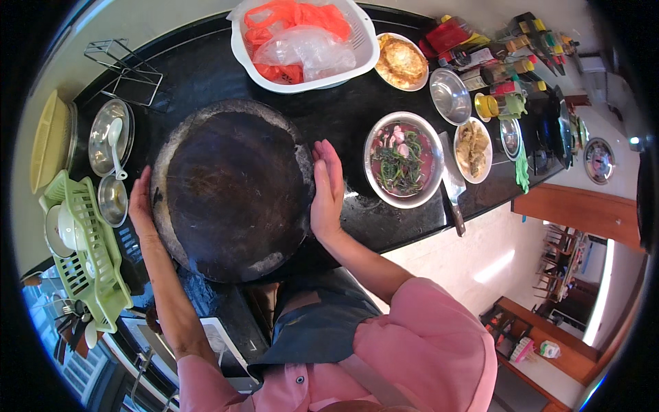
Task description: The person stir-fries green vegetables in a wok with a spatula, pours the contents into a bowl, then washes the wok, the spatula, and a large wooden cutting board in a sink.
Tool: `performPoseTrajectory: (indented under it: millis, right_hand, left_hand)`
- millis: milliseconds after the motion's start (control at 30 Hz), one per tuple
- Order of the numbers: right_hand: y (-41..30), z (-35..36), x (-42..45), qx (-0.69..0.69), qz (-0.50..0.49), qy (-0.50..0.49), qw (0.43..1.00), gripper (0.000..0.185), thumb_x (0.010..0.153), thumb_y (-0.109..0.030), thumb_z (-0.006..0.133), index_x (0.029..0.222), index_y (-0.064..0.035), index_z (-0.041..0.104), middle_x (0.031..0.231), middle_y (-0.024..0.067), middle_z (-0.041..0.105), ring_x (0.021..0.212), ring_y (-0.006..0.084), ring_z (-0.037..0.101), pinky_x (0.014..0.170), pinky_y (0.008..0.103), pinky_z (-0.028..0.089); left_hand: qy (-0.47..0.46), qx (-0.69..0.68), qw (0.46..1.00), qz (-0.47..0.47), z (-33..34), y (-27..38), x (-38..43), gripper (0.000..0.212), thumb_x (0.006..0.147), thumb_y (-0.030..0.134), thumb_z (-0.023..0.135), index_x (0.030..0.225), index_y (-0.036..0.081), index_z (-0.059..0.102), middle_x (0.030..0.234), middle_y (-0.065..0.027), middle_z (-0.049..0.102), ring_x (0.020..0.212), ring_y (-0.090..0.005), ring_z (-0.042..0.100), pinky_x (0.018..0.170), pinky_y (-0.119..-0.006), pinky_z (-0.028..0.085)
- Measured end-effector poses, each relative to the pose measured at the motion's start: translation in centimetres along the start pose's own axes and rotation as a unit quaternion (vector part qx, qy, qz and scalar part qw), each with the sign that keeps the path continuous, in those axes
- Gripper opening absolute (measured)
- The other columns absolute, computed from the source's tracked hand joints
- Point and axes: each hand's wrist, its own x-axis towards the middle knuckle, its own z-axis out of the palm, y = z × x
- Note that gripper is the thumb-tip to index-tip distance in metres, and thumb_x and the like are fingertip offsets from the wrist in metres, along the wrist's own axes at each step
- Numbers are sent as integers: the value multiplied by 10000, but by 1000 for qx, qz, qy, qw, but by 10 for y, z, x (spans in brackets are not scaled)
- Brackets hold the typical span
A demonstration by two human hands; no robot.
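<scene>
A large round chopping block [237, 190], dark and worn with a pale rough rim, is between my two hands at the front of the counter. My left hand [141, 203] presses its left side, fingers pointing away from me. Against the right side lies the palm of my right hand [327, 198], fingers extended and thumb up. From this angle I cannot tell whether the block rests on the counter or is lifted. Right of it stands a steel bowl [437, 170] of leafy greens in reddish liquid. A cleaver [453, 183] lies beside that bowl.
A white basket [239, 49] with plastic bags stands behind. Plates of fried egg [401, 61] and brownish food [472, 149], an empty steel bowl [450, 96] and several bottles [494, 72] line the right. Steel bowls [105, 136] and a green dish rack [98, 257] are left.
</scene>
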Motion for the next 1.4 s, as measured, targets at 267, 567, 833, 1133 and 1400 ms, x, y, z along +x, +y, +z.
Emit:
performPoseTrajectory:
  millis: [267, 567, 833, 1133, 1400]
  right_hand:
    - [-32, -36, 3, -124, 287, -41, 949, 556, 880, -450, 687, 1169, 23, 637, 1090, 77, 671, 1023, 148, 588, 925, 275, 428]
    - [-86, -18, -96, -216, 124, -224, 942, 443, 967, -330, 584, 1214, 35, 623, 1201, 88, 638, 1107, 163, 567, 1011, 286, 387]
    - [-50, 111, -241, -292, 147, -555, 765, 460, 972, -344, 576, 1230, 36, 613, 1214, 78, 633, 1082, 152, 576, 978, 276, 401]
    - [122, 188, -475, -460, 161, -747, 452, 716, 896, -604, 564, 1233, 26, 616, 1147, 131, 657, 1047, 204, 603, 937, 322, 437]
    - [240, 189, -574, -449, 76, -810, 371, 734, 892, -636, 536, 1213, 17, 639, 1170, 119, 655, 1066, 202, 593, 964, 325, 424]
  left_hand:
    - [41, -81, 962, -259, 39, 18, -129, 463, 877, 401, 680, 1179, 54, 638, 1108, -106, 673, 976, -240, 653, 880, -358, 535]
    - [72, -327, 933, -130, -48, -15, -336, 442, 875, 368, 664, 1131, 9, 633, 1100, -129, 679, 967, -231, 648, 902, -365, 511]
    - [200, -406, 891, 13, -152, -68, -546, 391, 870, 296, 652, 1123, -1, 632, 1036, -129, 695, 904, -226, 680, 860, -377, 544]
    - [410, -501, 749, 142, -205, -146, -724, 362, 836, 232, 663, 1115, 4, 625, 1064, -131, 681, 967, -261, 653, 900, -397, 523]
    - [480, -526, 676, 191, -220, -197, -746, 385, 816, 233, 653, 1132, 15, 624, 1073, -121, 679, 973, -273, 646, 931, -408, 501]
